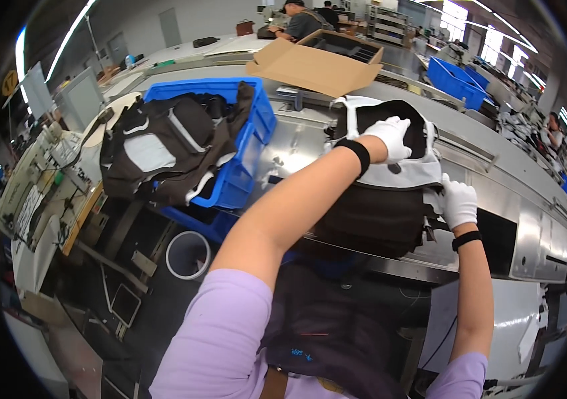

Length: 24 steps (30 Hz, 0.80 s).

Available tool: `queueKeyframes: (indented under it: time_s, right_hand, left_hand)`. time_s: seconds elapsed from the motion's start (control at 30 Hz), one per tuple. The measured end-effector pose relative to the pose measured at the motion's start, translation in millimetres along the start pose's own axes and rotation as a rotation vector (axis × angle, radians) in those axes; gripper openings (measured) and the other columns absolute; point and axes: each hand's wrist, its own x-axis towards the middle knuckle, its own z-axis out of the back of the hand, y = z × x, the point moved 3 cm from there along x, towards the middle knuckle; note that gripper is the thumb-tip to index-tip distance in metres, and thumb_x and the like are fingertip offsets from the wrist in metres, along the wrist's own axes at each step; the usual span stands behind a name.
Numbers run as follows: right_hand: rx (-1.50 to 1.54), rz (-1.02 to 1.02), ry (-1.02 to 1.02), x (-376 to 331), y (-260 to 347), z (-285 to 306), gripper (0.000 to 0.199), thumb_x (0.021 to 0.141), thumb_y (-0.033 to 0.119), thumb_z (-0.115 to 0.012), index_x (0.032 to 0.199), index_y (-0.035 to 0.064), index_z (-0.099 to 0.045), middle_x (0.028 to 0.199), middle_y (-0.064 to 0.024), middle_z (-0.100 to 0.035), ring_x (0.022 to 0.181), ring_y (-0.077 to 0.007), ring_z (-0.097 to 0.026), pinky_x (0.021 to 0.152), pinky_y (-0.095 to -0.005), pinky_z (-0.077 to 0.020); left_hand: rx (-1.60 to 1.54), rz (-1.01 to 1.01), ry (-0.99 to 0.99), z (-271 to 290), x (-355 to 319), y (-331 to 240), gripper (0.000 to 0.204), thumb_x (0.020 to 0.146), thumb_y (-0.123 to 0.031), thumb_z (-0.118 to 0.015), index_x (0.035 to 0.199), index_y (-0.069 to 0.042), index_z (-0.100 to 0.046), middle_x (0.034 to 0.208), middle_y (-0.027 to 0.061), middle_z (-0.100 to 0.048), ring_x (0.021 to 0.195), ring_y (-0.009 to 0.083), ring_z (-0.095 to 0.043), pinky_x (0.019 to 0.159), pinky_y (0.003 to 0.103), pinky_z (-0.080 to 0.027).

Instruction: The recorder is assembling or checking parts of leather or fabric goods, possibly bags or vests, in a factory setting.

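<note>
A stack of dark brown-black sewn fabric pieces (373, 219) lies on the metal worktop in front of me. On top is a white and black bag piece (400, 174) with a dark opening and white strips. My left hand (390, 138), in a white glove, reaches across its far part, fingers bent and closed on the fabric by the opening. At the piece's right edge, my right hand (460, 205), also gloved in white, has its fingers closed around the border. Both wrists carry black bands. The fingertips are partly hidden.
A blue crate (267, 120) heaped with dark fabric bag parts (157, 149) stands on the left. Beyond the stack lies an open cardboard box (323, 66). A white bin (187, 256) is below, a sewing machine (30, 173) far left. Another person (303, 26) works at the back.
</note>
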Motion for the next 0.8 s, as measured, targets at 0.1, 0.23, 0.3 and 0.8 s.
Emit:
queueKeyframes:
  time_s: [0.1, 0.23, 0.3, 0.8]
  right_hand:
    - [0.227, -0.136, -0.135, 4.9, 8.5, 18.6, 0.044, 0.08, 0.004, -0.061, 0.123, 0.01, -0.062, 0.101, -0.0127, -0.067, 0.094, -0.0319, -0.064, 0.084, -0.0426, -0.0503]
    - [0.539, -0.33, -0.474, -12.2, 8.2, 46.6, 0.046, 0.081, -0.007, -0.055, 0.125, 0.0054, -0.062, 0.119, -0.0175, -0.064, 0.111, -0.0342, -0.059, 0.097, -0.0421, -0.0459]
    - [0.773, -0.348, -0.553, -29.8, 24.8, 56.9, 0.041, 0.086, -0.009, -0.053, 0.123, 0.0041, -0.062, 0.117, -0.0162, -0.064, 0.112, -0.0309, -0.06, 0.096, -0.0391, -0.0459]
    - [1.163, -0.183, -0.296, -116.2, 200.6, 88.8, 0.03, 0.074, -0.018, -0.058, 0.093, 0.0033, -0.067, 0.096, -0.0115, -0.068, 0.091, -0.0268, -0.065, 0.081, -0.0353, -0.0523]
  left_hand:
    - [0.19, -0.032, 0.019, 74.8, -49.2, 38.9, 0.055, 0.086, -0.038, -0.06, 0.129, -0.005, -0.06, 0.132, 0.0188, -0.059, 0.123, 0.0349, -0.054, 0.105, 0.038, -0.042]
    - [0.263, 0.259, -0.078, 180.5, -124.7, 127.8, 0.034, 0.087, -0.035, -0.059, 0.098, -0.003, -0.067, 0.102, 0.0175, -0.069, 0.096, 0.0313, -0.066, 0.087, 0.038, -0.05]
    - [0.388, 0.463, -0.237, 219.0, -178.4, 171.8, 0.032, 0.085, -0.03, -0.054, 0.088, -0.001, -0.067, 0.099, 0.0237, -0.067, 0.096, 0.0407, -0.063, 0.084, 0.043, -0.051]
    - [0.773, 0.802, 0.146, 162.0, -298.7, 289.7, 0.041, 0.09, -0.013, -0.055, 0.129, -0.025, -0.058, 0.121, 0.0171, -0.06, 0.113, 0.036, -0.062, 0.092, 0.047, -0.051]
